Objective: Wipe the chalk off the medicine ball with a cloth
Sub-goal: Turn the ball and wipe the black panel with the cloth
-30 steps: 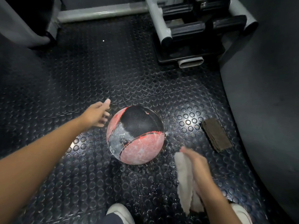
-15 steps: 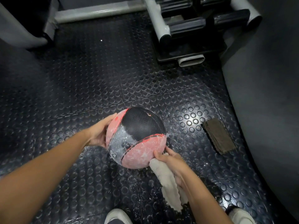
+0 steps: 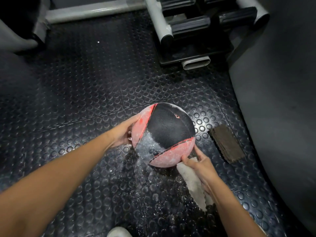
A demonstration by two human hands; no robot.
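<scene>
Red-and-black chalk-whitened medicine ball (image 3: 164, 134), white cloth (image 3: 193, 182), black studded floor (image 3: 85, 100)

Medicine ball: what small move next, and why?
Probably sweep the cloth up over the near red panel: it is white with chalk, the right hand holds the cloth low beside the medicine ball, the left hand braces the opposite side.
</scene>
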